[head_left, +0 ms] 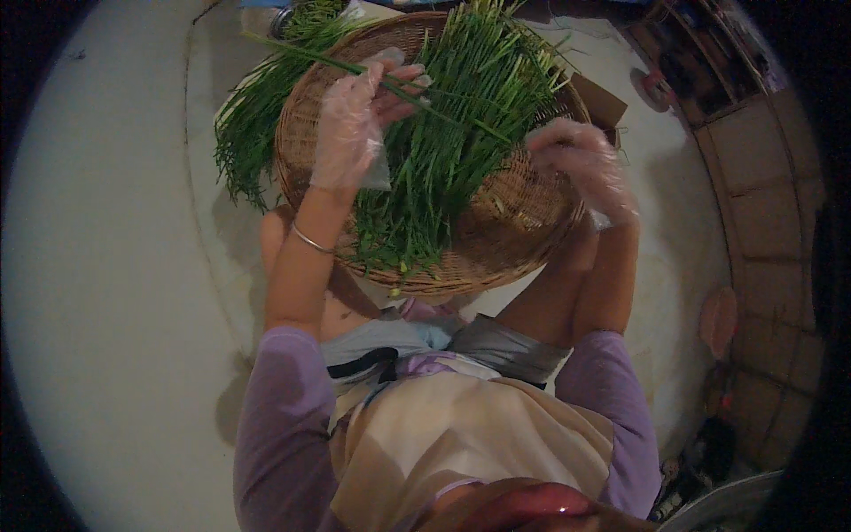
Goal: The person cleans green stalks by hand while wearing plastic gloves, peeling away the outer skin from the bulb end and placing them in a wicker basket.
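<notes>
My left hand (372, 93), in a clear plastic glove, is closed on a few long thin green stalks (456, 121), which look like chives. They slant across the basket from upper left to lower right. Their right end comes close to my right hand (572, 155), also gloved, whose fingers are curled together; whatever they may pinch is hidden. Below both hands, a large heap of the same greens (443, 151) lies in a round woven basket (523, 257), pale ends at the far side and leafy tips toward me.
Another bunch of greens (248, 137) lies beyond the basket's left rim. Pale floor (115, 266) spreads to the left. On the right stand a brown shelf unit (700, 53) and a tiled wall (771, 213). My legs are under the basket's near side.
</notes>
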The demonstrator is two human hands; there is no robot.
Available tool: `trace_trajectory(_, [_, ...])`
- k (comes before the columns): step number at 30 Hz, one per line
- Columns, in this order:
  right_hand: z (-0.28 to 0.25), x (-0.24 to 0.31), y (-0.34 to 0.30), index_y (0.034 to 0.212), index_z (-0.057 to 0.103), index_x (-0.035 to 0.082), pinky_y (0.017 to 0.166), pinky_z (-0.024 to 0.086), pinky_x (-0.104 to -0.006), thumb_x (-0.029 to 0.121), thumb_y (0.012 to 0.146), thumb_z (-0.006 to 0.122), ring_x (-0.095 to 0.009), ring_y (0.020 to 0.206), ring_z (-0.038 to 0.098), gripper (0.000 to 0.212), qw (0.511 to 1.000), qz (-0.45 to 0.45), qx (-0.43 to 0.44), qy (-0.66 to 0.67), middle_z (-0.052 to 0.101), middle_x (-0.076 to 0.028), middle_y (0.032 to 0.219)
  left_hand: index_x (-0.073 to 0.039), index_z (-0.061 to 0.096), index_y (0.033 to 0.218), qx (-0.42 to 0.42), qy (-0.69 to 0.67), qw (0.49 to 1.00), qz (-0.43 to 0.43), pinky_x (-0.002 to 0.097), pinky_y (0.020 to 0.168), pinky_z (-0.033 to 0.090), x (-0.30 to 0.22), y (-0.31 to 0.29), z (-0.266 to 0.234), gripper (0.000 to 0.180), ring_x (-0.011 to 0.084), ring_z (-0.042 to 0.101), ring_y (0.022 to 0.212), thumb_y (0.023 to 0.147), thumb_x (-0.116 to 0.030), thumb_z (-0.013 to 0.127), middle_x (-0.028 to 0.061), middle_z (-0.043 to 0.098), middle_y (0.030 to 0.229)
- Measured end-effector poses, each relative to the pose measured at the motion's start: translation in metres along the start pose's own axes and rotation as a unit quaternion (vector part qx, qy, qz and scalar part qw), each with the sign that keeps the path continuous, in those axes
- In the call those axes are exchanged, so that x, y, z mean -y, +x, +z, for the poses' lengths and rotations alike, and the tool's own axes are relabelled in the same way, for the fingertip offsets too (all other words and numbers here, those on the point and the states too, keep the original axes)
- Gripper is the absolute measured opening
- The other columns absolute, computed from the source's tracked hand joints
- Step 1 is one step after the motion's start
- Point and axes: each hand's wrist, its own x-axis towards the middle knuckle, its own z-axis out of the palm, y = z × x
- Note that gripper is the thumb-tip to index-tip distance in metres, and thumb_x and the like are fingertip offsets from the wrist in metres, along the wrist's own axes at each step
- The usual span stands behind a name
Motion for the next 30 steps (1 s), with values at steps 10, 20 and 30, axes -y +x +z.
trace_trajectory(10, [-0.136, -0.113, 0.023, 0.127, 0.058, 0.001, 0.107, 0.038, -0.0436, 0.036, 0.098, 0.054, -0.032, 0.122, 0.053, 0.046, 0.514, -0.06, -0.48, -0.709, 0.058, -0.02, 0.128, -0.004, 0.06, 0.117, 0.011, 0.043, 0.999, 0.016, 0.0253, 0.065, 0.05, -0.004, -0.005, 0.006, 0.036, 0.0106, 0.056, 0.068, 0.1, -0.035, 0.054, 0.0011, 0.058, 0.08])
trace_trajectory(20, [-0.111, -0.115, 0.037, 0.134, 0.055, 0.013, 0.112, 0.029, -0.0508, 0.046, 0.095, 0.055, -0.045, 0.135, 0.034, 0.052, 0.699, -0.088, -0.464, -0.538, 0.044, -0.027, 0.141, -0.002, 0.062, 0.101, -0.068, 0.594, 0.732, 0.327, 0.0393, 0.057, 0.046, -0.085, 0.078, -0.113, 0.041, 0.0274, 0.057, 0.061, 0.101, -0.039, 0.045, 0.0108, 0.059, 0.07])
trace_trajectory(30, [-0.108, -0.109, 0.041, 0.132, 0.057, 0.013, 0.107, 0.037, -0.0481, 0.041, 0.092, 0.059, -0.04, 0.131, 0.042, 0.049, 0.769, 0.016, -0.422, -0.48, 0.045, -0.025, 0.141, -0.009, 0.068, 0.107, 0.02, 0.877, 0.413, 0.245, 0.0458, 0.078, 0.052, -0.08, 0.119, -0.188, 0.031, 0.0383, 0.064, 0.089, 0.096, -0.033, 0.052, 0.0163, 0.069, 0.096])
